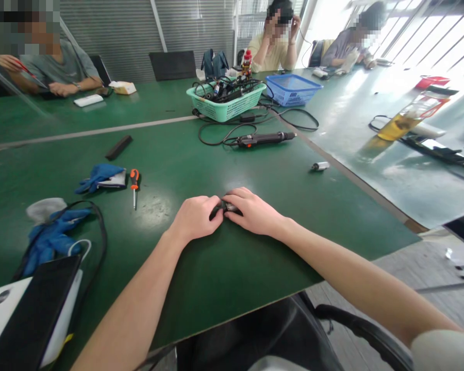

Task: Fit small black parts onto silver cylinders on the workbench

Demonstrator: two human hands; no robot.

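Observation:
My left hand (195, 219) and my right hand (253, 211) meet just above the green tabletop (201, 273). Both pinch a small dark metal-and-plastic part (225, 207), which my fingers mostly hide, so its exact kind cannot be told. To the left of my left hand lies an orange-handled screwdriver (134, 185), next to a folded blue glove (99, 176). Farther forward rests a black electric screwdriver (265, 139) with its cord. A small metal cylinder (320, 166) lies to the right of my right hand.
A green basket (226, 100) of cables and a blue basket (293, 89) stand at the far side. Several co-workers (272, 44) sit across the tables. A white device (23, 314) and a black cable (96, 242) lie at the left. The table's near edge runs below my forearms.

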